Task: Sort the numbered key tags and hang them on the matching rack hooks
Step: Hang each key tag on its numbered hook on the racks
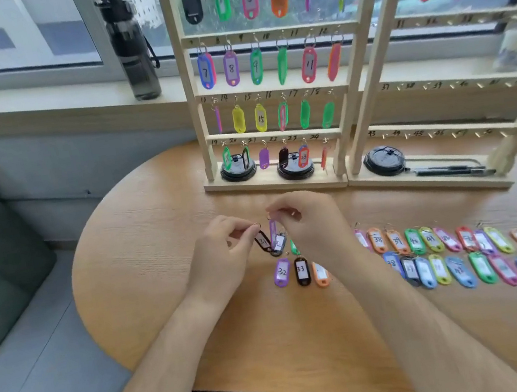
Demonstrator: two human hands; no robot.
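One black tag (262,241) hangs pinched in the left hand (222,255), one purple tag (273,234) in the right hand (314,226).

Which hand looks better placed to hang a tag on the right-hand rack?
Likely the right hand: it pinches the purple tag by its ring and sits nearer that rack than the left hand.

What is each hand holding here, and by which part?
The left hand pinches a black tag by its metal ring; the right hand pinches a purple tag at its ring end.
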